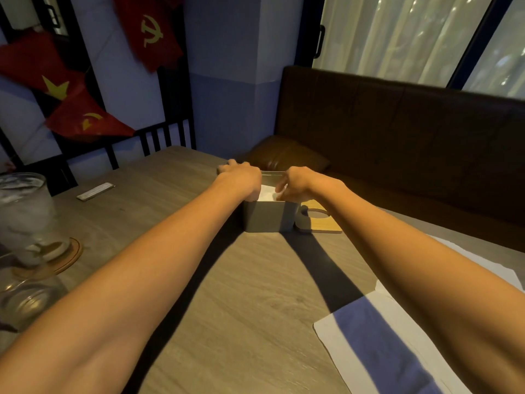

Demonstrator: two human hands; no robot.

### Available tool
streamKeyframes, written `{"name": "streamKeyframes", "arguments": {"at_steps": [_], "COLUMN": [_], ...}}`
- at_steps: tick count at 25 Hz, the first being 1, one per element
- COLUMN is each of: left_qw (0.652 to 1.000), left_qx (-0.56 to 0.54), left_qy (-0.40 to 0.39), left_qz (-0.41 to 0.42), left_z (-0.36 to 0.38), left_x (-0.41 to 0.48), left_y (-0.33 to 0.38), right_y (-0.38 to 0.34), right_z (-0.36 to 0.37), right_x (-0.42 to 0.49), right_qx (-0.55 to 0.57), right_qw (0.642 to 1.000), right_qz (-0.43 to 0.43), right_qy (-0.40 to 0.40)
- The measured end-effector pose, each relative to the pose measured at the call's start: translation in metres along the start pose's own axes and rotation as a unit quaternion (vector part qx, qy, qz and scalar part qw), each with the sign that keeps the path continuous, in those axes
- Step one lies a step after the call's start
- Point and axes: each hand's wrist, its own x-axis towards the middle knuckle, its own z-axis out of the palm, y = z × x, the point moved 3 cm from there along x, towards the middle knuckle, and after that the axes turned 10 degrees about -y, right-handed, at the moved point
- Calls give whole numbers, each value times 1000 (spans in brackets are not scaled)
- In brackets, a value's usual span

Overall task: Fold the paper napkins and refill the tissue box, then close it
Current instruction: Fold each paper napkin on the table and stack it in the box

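A grey tissue box [267, 218] stands open on the wooden table [227, 294], with white folded napkins [267, 192] showing inside its top. My left hand [241, 179] lies over the box's left rim, fingers curled down over the edge. My right hand [295, 184] reaches into the box from the right, and its fingers pinch or press the napkins. The wooden lid [324, 221] with an oval slot lies flat on the table just right of the box. Unfolded white napkins [377, 336] lie at the near right under my right forearm.
A glass of iced water [27, 214] on a round coaster [65, 257] stands at the left edge, with another glass [25, 300] in front of it. A small wrapped packet [95, 191] lies at the far left. A dark bench seat [397, 143] runs behind the table.
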Motion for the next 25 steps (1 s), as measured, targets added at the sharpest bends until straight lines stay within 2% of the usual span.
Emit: {"name": "streamKeyframes", "arguments": {"at_steps": [5,8,10,14,18,22,25], "left_qw": [994,990,990,988,986,987,989], "left_qx": [9,9,25,68,81,102,100], "left_qy": [-101,-126,-127,-138,-148,-121,-101], "left_qz": [-44,-58,-60,-29,10,-28,-34], "left_z": [5,4,3,1,2,8,8], "left_x": [12,14,14,11,4,-7,-6], "left_y": [-2,-1,0,-1,-2,4,6], "right_y": [4,3,2,2,-1,1,2], "right_z": [4,3,-1,0,-8,5,4], "right_x": [11,10,11,9,-5,-6,-3], "right_qx": [29,17,33,-1,-5,-5,5], "right_qw": [989,990,994,982,988,978,986], "right_qz": [83,91,80,115,82,110,107], "right_qy": [-115,-102,-69,-148,-128,-179,-128]}}
